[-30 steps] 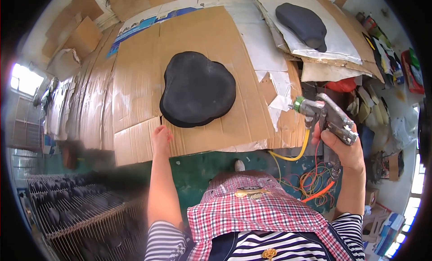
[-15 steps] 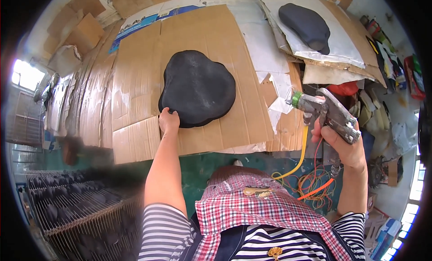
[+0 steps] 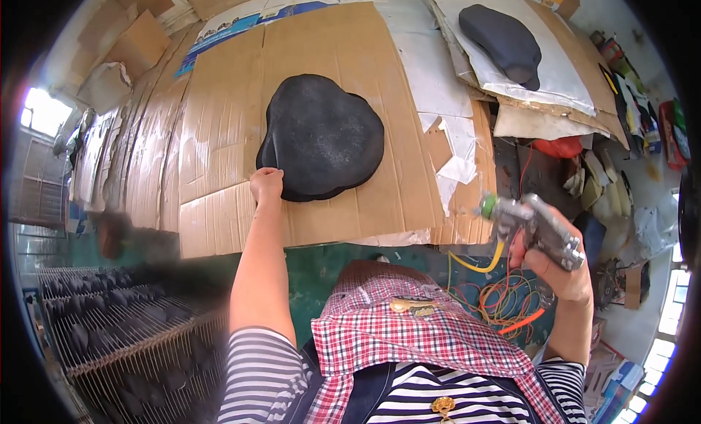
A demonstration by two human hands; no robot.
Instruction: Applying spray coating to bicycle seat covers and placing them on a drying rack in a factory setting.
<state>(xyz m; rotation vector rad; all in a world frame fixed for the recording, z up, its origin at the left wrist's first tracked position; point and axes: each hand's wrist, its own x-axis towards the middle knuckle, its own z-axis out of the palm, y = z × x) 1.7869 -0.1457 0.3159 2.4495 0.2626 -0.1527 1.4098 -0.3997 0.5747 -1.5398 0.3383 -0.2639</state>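
Observation:
A black, lobed seat-shaped pad [image 3: 321, 138] lies flat on a brown cardboard sheet [image 3: 219, 132] in front of me. My left hand [image 3: 266, 185] rests at the pad's lower left edge, fingers curled against its rim. My right hand [image 3: 558, 267] is raised at the right, closed around the grip of a metal spray gun [image 3: 529, 223] whose green-tipped nozzle points left toward the cardboard. A yellow hose [image 3: 475, 263] hangs from the gun.
A second dark pad [image 3: 504, 40] lies on white sheets at the back right. Orange and red cables [image 3: 504, 307] coil under the gun. A wire rack [image 3: 117, 336] with several dark pieces stands at the lower left. Clutter fills the right edge.
My left hand moved up from the cardboard's front edge onto the pad's lower left rim. My right hand with the spray gun dropped slightly lower.

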